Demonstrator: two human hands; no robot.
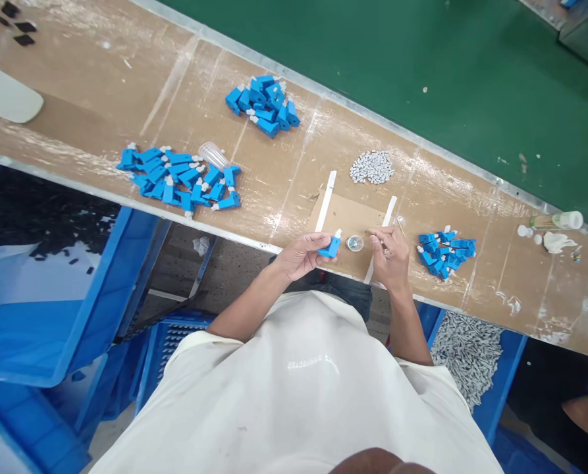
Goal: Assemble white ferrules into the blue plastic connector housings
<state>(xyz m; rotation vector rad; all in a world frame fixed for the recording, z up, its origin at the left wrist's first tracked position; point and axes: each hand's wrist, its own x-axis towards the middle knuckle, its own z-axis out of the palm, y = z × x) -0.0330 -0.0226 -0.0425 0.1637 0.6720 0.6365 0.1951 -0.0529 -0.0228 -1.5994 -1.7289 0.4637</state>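
Note:
My left hand [301,254] is closed around a small blue plastic connector with a white cap [332,245], held just above the near edge of the brown workbench [126,85]. My right hand [391,255] is curled, its fingertips pinched on a thin stick that I can barely make out, close to a small round dish [354,243]. Two white strips [326,199] [385,217] lie on either side of a cardboard patch between the hands. A little pile of blue connectors [446,251] sits just right of my right hand.
Two bigger piles of blue connectors [180,179] [264,105] lie to the left and at the back. A heap of small grey parts [371,166] is behind the hands. A small bottle [560,220] lies far right. Blue crates [51,329] stand under the bench, one with grey parts [466,349].

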